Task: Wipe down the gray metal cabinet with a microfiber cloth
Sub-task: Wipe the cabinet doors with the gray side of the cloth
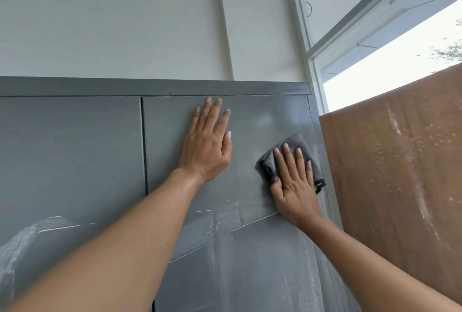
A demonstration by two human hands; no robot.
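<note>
Gray metal cabinet (75, 151) with two flat doors fills the lower view, standing against a pale wall (112, 19), a brown speckled board (400, 161) just beside its right edge. Left hand (207, 144) lies flat with fingers straight on the right door. Right hand (292, 181), fingers extended, presses a folded dark gray microfiber cloth (295, 142) against that door near its right edge.

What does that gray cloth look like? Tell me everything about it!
The cloth is dark gray and soft-looking, like microfiber, folded into a thick pad with bunched folds on its left side. A small bright green bit peeks out at its lower right corner. It lies flat against the gray cabinet door, near the door's right edge. The right hand presses on it with straight, spread fingers, covering its lower middle part.
</note>
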